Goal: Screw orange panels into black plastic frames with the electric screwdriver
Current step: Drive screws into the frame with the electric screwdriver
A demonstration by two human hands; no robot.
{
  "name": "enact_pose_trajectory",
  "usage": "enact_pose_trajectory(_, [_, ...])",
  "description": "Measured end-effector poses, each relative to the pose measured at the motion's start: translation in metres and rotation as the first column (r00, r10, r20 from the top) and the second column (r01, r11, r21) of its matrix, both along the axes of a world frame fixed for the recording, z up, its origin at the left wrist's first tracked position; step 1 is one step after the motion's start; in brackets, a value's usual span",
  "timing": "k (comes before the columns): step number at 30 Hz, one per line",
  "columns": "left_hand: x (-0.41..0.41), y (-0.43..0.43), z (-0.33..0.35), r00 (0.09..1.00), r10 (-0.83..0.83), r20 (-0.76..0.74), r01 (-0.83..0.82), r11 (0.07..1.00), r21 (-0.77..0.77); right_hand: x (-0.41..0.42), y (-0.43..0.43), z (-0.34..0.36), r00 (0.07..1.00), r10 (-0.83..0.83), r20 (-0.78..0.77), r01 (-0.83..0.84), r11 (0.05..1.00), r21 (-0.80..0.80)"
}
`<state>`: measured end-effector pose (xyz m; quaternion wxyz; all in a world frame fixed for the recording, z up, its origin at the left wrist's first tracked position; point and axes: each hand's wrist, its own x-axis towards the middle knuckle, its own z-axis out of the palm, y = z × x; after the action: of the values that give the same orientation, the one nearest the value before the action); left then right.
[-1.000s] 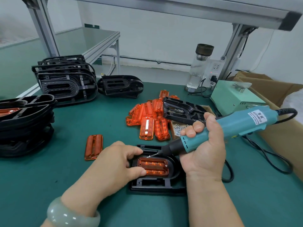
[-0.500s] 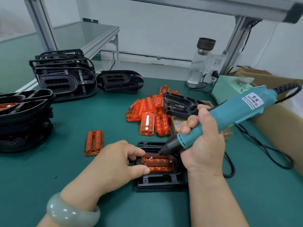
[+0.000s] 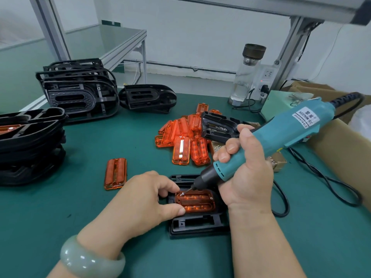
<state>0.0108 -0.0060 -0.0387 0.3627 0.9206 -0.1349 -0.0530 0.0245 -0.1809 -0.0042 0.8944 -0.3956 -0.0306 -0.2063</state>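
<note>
An orange panel [image 3: 194, 201] is seen seated in a black plastic frame [image 3: 197, 223] that lies flat on the green desk [image 3: 80, 197], near its front edge. The panel's left end is steadied by the left hand [image 3: 140, 203], whose grip is pressed together on the panel's left edge between the thumb below and the forefinger above; a pale green bangle [image 3: 90, 259] is worn on that wrist. A teal electric screwdriver [image 3: 267, 143] is held in the right hand [image 3: 245, 175], the grip wrapped tightly around the lower barrel, with the tool tilted so that its bit is brought down to the panel's upper left corner, where a small screw [image 3: 182, 194] can be made out. A second screw head is visible at the panel's upper right corner.

A single orange panel [image 3: 115, 173] is left lying apart on the desk to the left of the frame. Farther back, a loose heap of orange panels [image 3: 182, 137] is piled, with another black frame [image 3: 218, 127] resting against its right side. More black frames are stacked at the far left [image 3: 30, 141] and at the back left [image 3: 78, 91], and one more frame [image 3: 148, 98] is set just beside the back stack. The screwdriver's black cable [image 3: 331, 183] is trailed across the desk to the right, beside a cardboard box [image 3: 341, 149]. A clear bottle [image 3: 248, 73] with a dark cap is stood at the back edge, near a pale green power unit [image 3: 279, 103].
</note>
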Motion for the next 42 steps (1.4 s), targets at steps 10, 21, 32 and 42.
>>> enact_pose_trajectory(10, [-0.001,0.0,0.0,1.0,-0.005,0.0,0.005,1.0,-0.004,-0.002,0.002,0.001,0.999,0.032,0.02,-0.031,0.999,-0.025])
enact_pose_trajectory(21, [0.0,0.001,-0.001,1.0,-0.002,-0.001,0.002,1.0,0.0,-0.003,0.007,0.002,0.996,0.07,0.048,-0.065,0.993,-0.096])
enact_pose_trajectory(32, [0.0,0.0,-0.001,1.0,-0.012,0.003,0.012,1.0,0.002,-0.004,0.014,0.007,0.99,0.118,0.078,-0.096,0.964,-0.25])
enact_pose_trajectory(42, [-0.001,-0.001,0.001,0.999,-0.049,0.022,0.048,0.998,0.027,0.0,0.025,0.018,0.882,0.46,0.101,-0.347,0.779,-0.522])
